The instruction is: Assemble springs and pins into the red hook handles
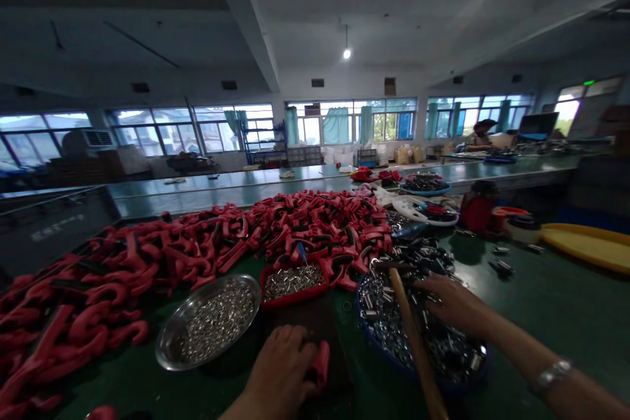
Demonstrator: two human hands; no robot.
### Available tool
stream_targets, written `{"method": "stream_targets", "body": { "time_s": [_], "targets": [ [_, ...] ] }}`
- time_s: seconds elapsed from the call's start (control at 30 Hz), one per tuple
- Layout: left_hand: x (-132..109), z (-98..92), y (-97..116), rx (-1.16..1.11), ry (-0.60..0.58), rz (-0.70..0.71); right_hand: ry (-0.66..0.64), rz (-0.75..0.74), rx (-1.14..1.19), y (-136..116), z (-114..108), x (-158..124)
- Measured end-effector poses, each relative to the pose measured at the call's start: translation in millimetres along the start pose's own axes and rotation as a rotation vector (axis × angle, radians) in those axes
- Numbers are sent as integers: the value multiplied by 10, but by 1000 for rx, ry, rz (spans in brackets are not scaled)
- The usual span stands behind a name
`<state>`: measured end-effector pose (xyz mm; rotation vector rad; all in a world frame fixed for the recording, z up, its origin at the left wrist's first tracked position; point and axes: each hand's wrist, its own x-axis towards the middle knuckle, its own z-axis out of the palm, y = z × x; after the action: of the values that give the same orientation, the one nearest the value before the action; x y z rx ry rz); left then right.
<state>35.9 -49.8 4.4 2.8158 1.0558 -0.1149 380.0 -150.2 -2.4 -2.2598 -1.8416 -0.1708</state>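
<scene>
My left hand is closed around a red handle piece at the front of the bench, over a dark flat block. My right hand reaches into a blue round tray of springs and small metal parts. Its fingers look apart; their tips are hard to make out among the parts. Across this tray lies a hammer with a wooden handle. Beyond my left hand are a red tray of small metal pins and a steel bowl of tiny metal pieces.
A large heap of red curved handles with black parts covers the left and middle of the green bench. At the right are a yellow tray and a few loose springs. A person sits at a far bench.
</scene>
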Motion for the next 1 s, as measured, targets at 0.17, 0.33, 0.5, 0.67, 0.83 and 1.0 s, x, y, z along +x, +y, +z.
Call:
{"method": "stream_targets", "body": {
  "time_s": [0.17, 0.33, 0.5, 0.67, 0.83, 1.0],
  "targets": [
    [117, 326, -44, -153, 178, -83, 32, -44, -25, -149, -111, 30],
    [118, 503, -82, -220, 364, -126, -61, -123, -93, -531, -154, 251],
    [117, 465, -80, -247, 315, -76, -249, -3, -220, -808, -44, 593],
    [95, 455, -71, -253, 328, -60, -334, 25, -132, -823, -10, 705],
    [76, 470, -102, -276, 361, -59, -203, 116, 233, -708, -98, 605],
    [160, 282, 38, -347, 274, -19, -160, 226, 819, -603, -94, 328]
  ]
}}
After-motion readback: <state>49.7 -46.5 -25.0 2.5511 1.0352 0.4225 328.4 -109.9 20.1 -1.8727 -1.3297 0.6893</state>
